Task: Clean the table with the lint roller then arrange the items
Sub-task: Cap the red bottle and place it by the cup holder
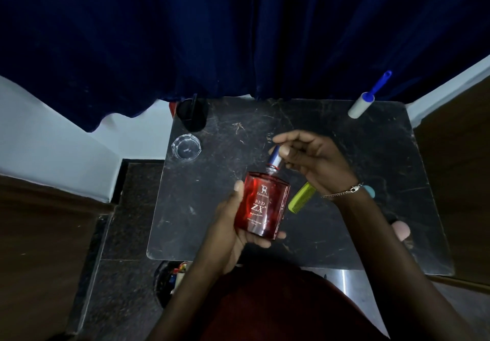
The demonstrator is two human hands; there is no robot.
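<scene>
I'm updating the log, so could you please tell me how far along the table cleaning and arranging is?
The lint roller lies set aside at the table's far right corner, so rolling looks finished. In hand: the left hand holds the red perfume bottle while the right hand grips its cap. Left: placing the bottle and tidying the green comb; the glass ashtray and black cup sit along the left edge.
</scene>
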